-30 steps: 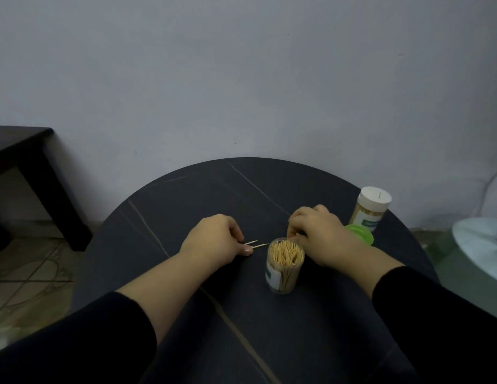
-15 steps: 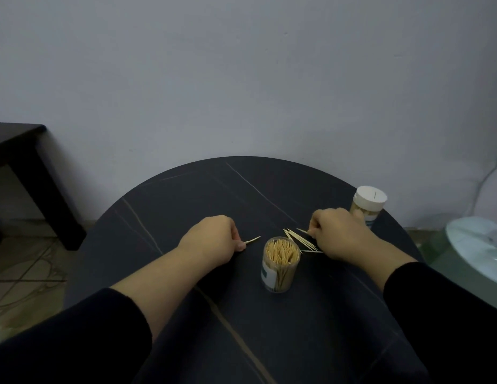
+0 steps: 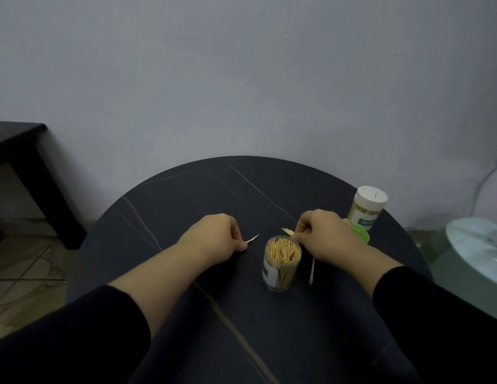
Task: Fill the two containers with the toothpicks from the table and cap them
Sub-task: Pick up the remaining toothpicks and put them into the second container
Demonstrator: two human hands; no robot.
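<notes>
Dark round table point(image 3: 203, 195), open jar point(image 3: 282, 268) of toothpicks at centre.
The left hand point(image 3: 211, 239) pinches a toothpick point(image 3: 252, 238); the right hand point(image 3: 325, 236) pinches a bunch point(image 3: 287, 231), mostly hidden.

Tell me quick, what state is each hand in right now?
Left hand: closed, pinching a toothpick.
Right hand: closed, pinching a bunch of toothpicks.

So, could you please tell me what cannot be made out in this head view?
Head view:
Green lid: mostly hidden behind the right hand.
Bundle of toothpicks: only tips show; the right hand's fingers hide the count.
Single toothpick: the left hand covers all but its tip.
Open container label: too small to read.
White round object: cut off by the right edge.
</notes>
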